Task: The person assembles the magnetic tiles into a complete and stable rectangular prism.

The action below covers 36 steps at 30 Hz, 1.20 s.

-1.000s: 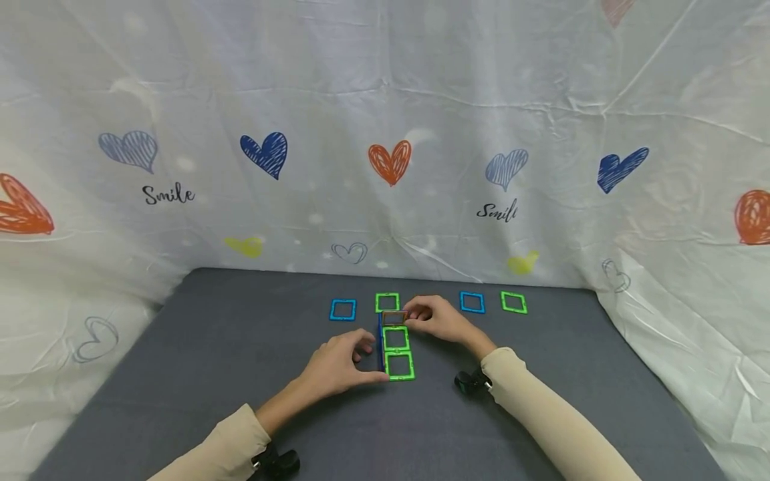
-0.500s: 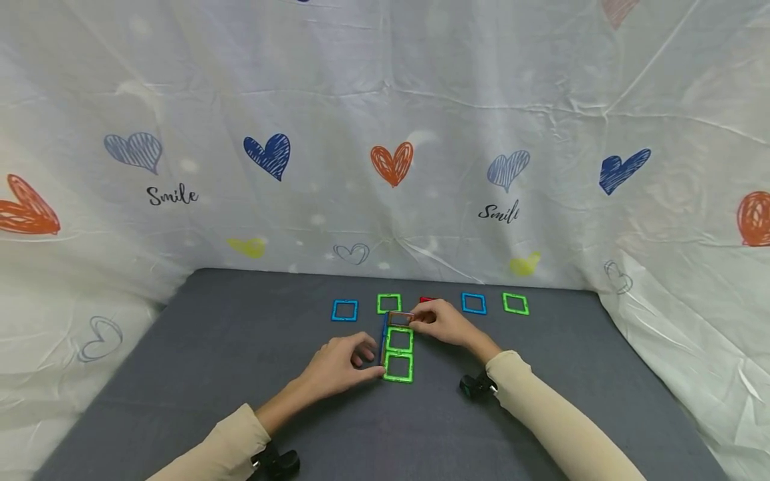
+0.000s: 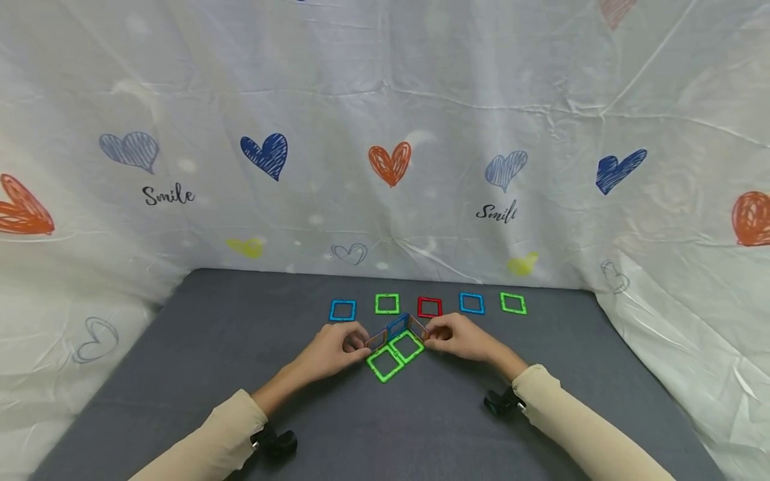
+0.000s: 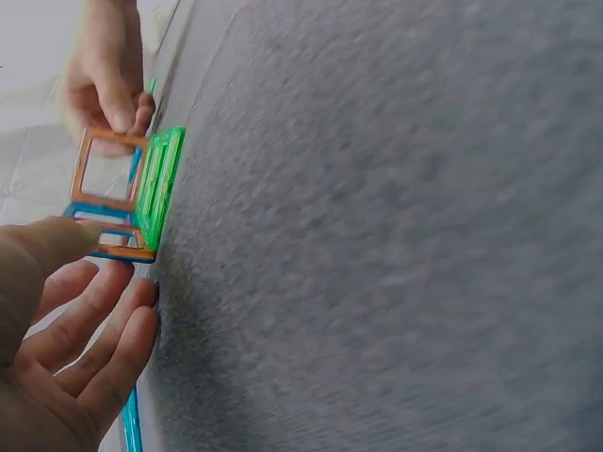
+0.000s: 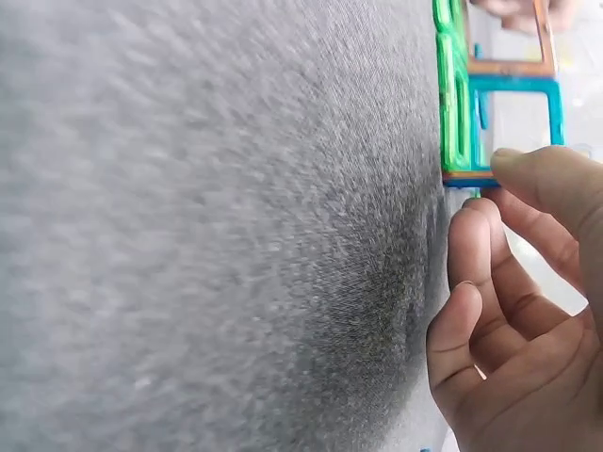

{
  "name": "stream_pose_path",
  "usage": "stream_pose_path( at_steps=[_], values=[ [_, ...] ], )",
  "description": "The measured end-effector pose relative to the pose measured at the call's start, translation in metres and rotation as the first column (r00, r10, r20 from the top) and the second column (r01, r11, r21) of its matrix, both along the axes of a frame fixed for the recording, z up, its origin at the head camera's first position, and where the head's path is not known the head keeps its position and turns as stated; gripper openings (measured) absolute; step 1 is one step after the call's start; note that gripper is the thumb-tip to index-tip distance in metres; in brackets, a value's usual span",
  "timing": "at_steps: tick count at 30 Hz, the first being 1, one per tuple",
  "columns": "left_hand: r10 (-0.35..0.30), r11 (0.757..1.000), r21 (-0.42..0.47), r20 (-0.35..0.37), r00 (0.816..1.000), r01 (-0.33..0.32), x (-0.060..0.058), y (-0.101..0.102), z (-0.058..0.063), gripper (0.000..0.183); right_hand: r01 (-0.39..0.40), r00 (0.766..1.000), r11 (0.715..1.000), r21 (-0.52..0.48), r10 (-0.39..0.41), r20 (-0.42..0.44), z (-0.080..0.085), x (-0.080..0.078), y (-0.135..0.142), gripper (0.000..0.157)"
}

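Two green magnetic tiles (image 3: 385, 363) lie flat, joined edge to edge in a slanted row. Upright along their far side stand an orange tile (image 3: 377, 339) and a blue tile (image 3: 397, 326), and another orange tile (image 3: 418, 326) stands across the right end. At the left, my left hand (image 3: 334, 349) pinches the left orange tile between thumb and fingers; its other fingers spread below in the left wrist view. From the right, my right hand (image 3: 462, 336) pinches the right-end orange tile, thumb (image 5: 528, 169) on its edge. My fingertips hide parts of both end tiles.
Behind the build, loose tiles lie in a row on the grey table (image 3: 240, 361): blue (image 3: 343, 310), green (image 3: 388, 303), red (image 3: 430, 307), blue (image 3: 472, 302) and green (image 3: 514, 302). A white curtain (image 3: 325, 93) with hearts hangs behind the table.
The tile build has turned clockwise, from pointing straight away to slanting toward the far right. My left hand has moved to its left end, my right hand slightly right and nearer, uncovering the red tile.
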<state>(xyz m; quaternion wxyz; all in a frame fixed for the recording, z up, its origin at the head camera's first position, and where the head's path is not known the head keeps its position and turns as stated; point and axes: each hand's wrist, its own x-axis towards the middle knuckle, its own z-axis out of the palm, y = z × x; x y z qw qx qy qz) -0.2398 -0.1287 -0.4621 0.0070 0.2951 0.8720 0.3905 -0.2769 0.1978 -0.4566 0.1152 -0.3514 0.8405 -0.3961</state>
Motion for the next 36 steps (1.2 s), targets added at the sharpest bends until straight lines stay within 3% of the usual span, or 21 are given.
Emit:
stream_pose_path(
  at_steps=[9, 22, 36],
  values=[
    [0.019, 1.0, 0.003, 0.029, 0.999, -0.019, -0.015, 0.005, 0.004, 0.016, -0.047, 0.998, 0.999, 0.021, 0.046, 0.035, 0.006, 0.017, 0.004, 0.007],
    [0.035, 0.999, 0.001, 0.031, 0.999, -0.035, -0.035, 0.015, 0.003, 0.017, -0.055, 0.998, 0.998, 0.018, 0.055, 0.006, 0.004, 0.026, 0.002, 0.004],
    [0.016, 1.0, -0.001, 0.032, 0.999, -0.016, -0.042, 0.037, 0.001, 0.016, -0.022, 1.0, 1.0, 0.0, 0.022, -0.009, 0.002, 0.034, 0.017, 0.008]
  ],
)
